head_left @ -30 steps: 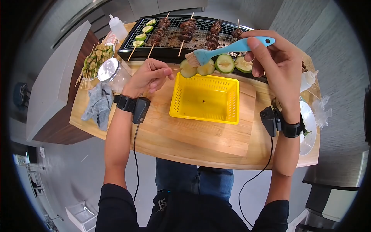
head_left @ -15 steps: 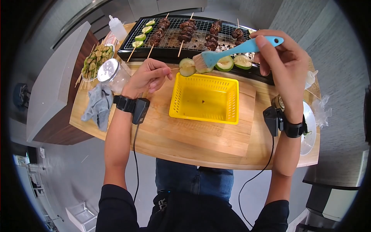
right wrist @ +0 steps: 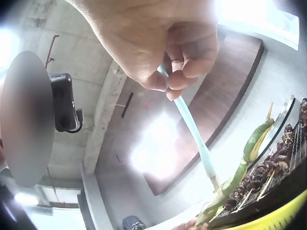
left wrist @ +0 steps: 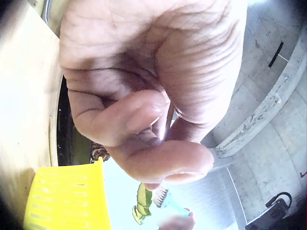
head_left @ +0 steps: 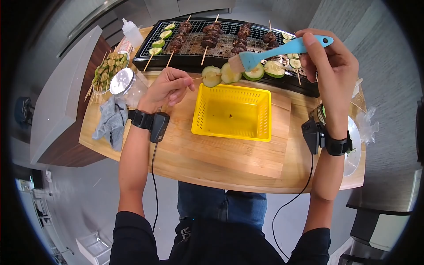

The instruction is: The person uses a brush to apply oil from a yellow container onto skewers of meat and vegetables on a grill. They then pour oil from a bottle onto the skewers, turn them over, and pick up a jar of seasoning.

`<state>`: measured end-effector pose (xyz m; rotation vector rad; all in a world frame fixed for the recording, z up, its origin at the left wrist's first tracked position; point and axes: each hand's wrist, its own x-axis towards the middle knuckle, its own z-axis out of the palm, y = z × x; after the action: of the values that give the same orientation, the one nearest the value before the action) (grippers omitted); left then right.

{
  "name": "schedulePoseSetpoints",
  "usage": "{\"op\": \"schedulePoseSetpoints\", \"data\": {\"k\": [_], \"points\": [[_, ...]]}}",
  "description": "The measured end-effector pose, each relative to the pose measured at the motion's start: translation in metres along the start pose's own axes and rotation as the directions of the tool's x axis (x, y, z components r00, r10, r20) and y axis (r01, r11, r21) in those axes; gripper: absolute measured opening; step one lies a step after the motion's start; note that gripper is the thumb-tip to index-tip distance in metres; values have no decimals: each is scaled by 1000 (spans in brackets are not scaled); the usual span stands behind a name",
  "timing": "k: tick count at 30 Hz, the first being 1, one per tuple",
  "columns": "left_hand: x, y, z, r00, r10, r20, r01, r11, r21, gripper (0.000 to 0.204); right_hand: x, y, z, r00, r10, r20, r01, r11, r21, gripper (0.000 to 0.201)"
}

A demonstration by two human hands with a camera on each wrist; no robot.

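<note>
My left hand (head_left: 167, 88) pinches the end of a wooden skewer threaded with several zucchini slices (head_left: 211, 76), held level over the back edge of the yellow basket (head_left: 268, 115). In my right hand (head_left: 332, 66), thumb and fingers grip the handle of a light-blue basting brush (head_left: 276, 52). Its pale bristles (head_left: 236, 65) lie against the slices near the middle of the row. The right wrist view shows the brush tip meeting the skewered zucchini (right wrist: 235, 177) edge-on. Beyond my left fingertips, the left wrist view catches the slices (left wrist: 144, 199) beside the bristles.
Behind stands a black grill (head_left: 152, 63) with meat skewers (head_left: 211, 35) and zucchini skewers on its rack. At left are a plate of skewers (head_left: 109, 68), a glass jar (head_left: 128, 86), a squeeze bottle (head_left: 131, 32) and a grey cloth (head_left: 110, 121). A white plate (head_left: 352, 150) lies right.
My right hand has moved right, drawing the bristles from the first slices toward the middle of the row. My left hand keeps its pinch on the skewer, nearly still.
</note>
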<state>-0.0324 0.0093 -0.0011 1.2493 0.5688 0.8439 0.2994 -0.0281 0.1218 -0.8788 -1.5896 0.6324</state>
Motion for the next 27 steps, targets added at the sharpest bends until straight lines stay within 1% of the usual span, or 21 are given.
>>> {"op": "schedulePoseSetpoints", "data": {"k": [2,4,5,7,8,10,11,13,16,19,20,22,27], "points": [[0,-1,-1,1000,1,-8,-1,1000,0,24,0,-1,0,1000,-8,17,8,1000,31,13],[0,-1,0,1000,2,-13,-2,1000,0,24,-1,-1,0,997,5,78,-9,999,53,14],[0,-1,0,1000,1,-22,-1,1000,0,24,-1,0,-1,997,6,75,-10,999,51,14],[0,-1,1,1000,2,-28,-2,1000,-1,24,0,2,-3,999,-19,34,19,1000,-18,15],[0,0,2,999,-2,-41,3,1000,7,24,0,1,-5,999,-18,33,19,1000,-22,15],[-1,0,2,999,-6,-52,7,1000,14,24,1,-1,-9,999,-37,-37,34,996,-80,16],[-1,0,2,999,-8,-53,9,1000,20,23,2,0,-11,999,-37,-38,33,996,-83,16],[-1,-1,1,999,-9,-51,10,1000,24,23,5,3,-13,991,-83,-107,77,995,-60,16],[0,-1,-1,1000,1,-27,0,1000,26,24,6,3,-12,987,-71,-145,62,996,-66,16],[-1,-1,-2,1000,-6,-21,7,1000,25,23,7,5,-12,990,-75,-121,66,995,-74,16],[-1,-1,-2,1000,-9,-27,10,1000,29,23,7,5,-12,990,-73,-122,65,995,-74,16],[-1,-2,-2,999,-15,-33,16,999,33,23,7,6,-13,986,-98,-132,79,986,-146,16],[-1,-1,-2,1000,-14,-27,14,1000,12,23,8,6,-19,984,-102,-146,78,984,-162,16]]}}
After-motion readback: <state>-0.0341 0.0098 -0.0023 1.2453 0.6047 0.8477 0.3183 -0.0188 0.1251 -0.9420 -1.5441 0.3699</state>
